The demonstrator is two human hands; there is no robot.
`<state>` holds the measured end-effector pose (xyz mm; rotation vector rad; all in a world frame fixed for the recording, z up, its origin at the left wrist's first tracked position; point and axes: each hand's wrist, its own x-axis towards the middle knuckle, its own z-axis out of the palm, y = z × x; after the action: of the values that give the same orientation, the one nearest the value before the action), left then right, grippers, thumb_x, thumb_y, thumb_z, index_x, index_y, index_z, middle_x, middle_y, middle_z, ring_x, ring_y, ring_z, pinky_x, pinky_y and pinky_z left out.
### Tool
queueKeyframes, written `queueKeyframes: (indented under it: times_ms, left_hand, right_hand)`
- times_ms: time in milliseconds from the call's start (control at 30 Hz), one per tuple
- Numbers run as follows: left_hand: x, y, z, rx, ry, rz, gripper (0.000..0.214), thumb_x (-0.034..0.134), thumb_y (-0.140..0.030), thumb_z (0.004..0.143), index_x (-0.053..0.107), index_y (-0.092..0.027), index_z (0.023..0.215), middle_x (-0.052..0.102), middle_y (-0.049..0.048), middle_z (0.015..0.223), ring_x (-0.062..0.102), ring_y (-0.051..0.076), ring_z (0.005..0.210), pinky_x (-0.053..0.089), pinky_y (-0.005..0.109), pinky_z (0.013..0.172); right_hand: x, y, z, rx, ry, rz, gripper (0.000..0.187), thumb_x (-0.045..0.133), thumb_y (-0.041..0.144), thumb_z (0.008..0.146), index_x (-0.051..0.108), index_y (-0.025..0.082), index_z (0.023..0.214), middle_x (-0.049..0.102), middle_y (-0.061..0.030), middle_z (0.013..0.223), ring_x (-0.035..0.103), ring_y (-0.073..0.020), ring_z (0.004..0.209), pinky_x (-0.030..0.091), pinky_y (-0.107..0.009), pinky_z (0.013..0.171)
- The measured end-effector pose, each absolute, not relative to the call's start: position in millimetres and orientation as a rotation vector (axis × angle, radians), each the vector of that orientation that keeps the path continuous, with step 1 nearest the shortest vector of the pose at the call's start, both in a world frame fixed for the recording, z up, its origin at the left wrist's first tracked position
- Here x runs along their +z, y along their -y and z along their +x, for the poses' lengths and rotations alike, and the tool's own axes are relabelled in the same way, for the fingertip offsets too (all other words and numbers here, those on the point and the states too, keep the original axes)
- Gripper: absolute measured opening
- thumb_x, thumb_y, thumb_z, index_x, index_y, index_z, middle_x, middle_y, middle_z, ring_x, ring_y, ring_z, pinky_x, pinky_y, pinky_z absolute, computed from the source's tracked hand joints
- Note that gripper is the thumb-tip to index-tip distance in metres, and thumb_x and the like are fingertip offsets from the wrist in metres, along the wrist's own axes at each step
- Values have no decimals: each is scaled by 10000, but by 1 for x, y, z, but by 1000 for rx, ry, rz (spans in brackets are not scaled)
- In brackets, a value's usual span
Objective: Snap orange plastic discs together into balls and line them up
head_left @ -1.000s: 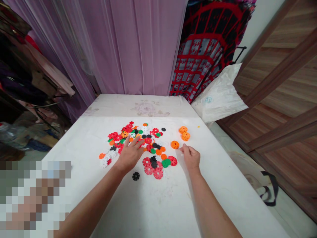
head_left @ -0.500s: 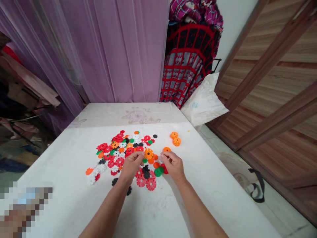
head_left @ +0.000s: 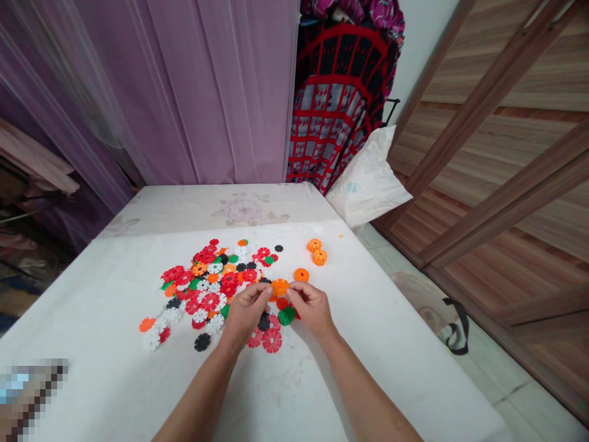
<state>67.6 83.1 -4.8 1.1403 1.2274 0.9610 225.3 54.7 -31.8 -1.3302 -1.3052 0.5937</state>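
Observation:
Between my two hands is an orange interlocking flower disc [head_left: 280, 286], a notched plastic piece. My left hand [head_left: 247, 312] pinches its left edge between thumb and fingers. The fingertips of my right hand [head_left: 315, 309] are closed on its right edge. Under and beside the hands lie red discs [head_left: 272, 341], a green disc [head_left: 287, 315] and a black disc [head_left: 264, 321]. A single orange disc [head_left: 301, 274] rests just beyond my right hand. The large mixed pile of red, white, black, green and orange discs [head_left: 210, 301] spreads to the left.
Two orange pieces [head_left: 319, 257] lie apart at the right. A white cloth covers the table [head_left: 368, 356]. Beyond its right edge are a white bag [head_left: 368, 184], a clear container with a black strap [head_left: 455, 325] and a wooden wardrobe [head_left: 497, 153]. Purple curtains [head_left: 221, 92] hang behind.
My right hand has closed in on the orange disc and now grips it too; earlier only my left hand held it. The disc now looks more tilted. The view has shifted slightly right.

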Motion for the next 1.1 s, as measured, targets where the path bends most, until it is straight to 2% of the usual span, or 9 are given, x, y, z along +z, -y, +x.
queueKeyframes:
  times_ms: [200,367,567,700,867,1100]
  left_hand:
    - [-1,-82,66,910,-1118,896,612,733,-656,567,722,-157,922,650,39,672,575,124,561,267,181,388]
    - [2,-85,63,893,-1156,746,568,803,-516,507,717,-153,935,626,14,641,559,101,553,222,164,386]
    - [3,-86,62,929,-1179,720,542,825,-449,451,709,-147,887,588,-12,579,526,89,520,215,165,392]
    - [5,-86,64,987,-1212,727,556,821,-470,432,700,-146,867,609,-4,615,527,88,524,209,167,389]
    - [7,-85,64,1015,-1239,753,567,809,-485,433,687,-144,870,603,-7,606,535,97,530,220,172,388]
    - [6,-81,68,959,-1275,816,570,763,-517,494,690,-143,917,550,-32,523,441,71,460,236,177,395]
  right_hand:
    - [-22,-48,229,32,1627,-1250,199,559,243,913,757,232,908,769,-48,852,710,-169,761,576,-294,751]
    - [-23,-47,231,-45,1729,-1201,247,527,228,935,761,265,1001,773,-53,939,726,-182,827,598,-331,788]
    - [-24,-46,226,127,1621,-1246,231,545,231,901,766,261,961,776,-56,904,729,-189,813,597,-323,777]
    - [-27,-47,224,313,1438,-1362,199,585,294,866,756,218,933,769,-53,837,700,-169,677,574,-282,669]
    - [-24,-48,224,559,1317,-1388,228,591,357,832,728,179,792,704,-28,659,612,-141,557,496,-244,548]
    - [-21,-45,220,741,1296,-1359,212,602,350,798,681,188,685,638,3,582,532,-117,515,438,-232,521]
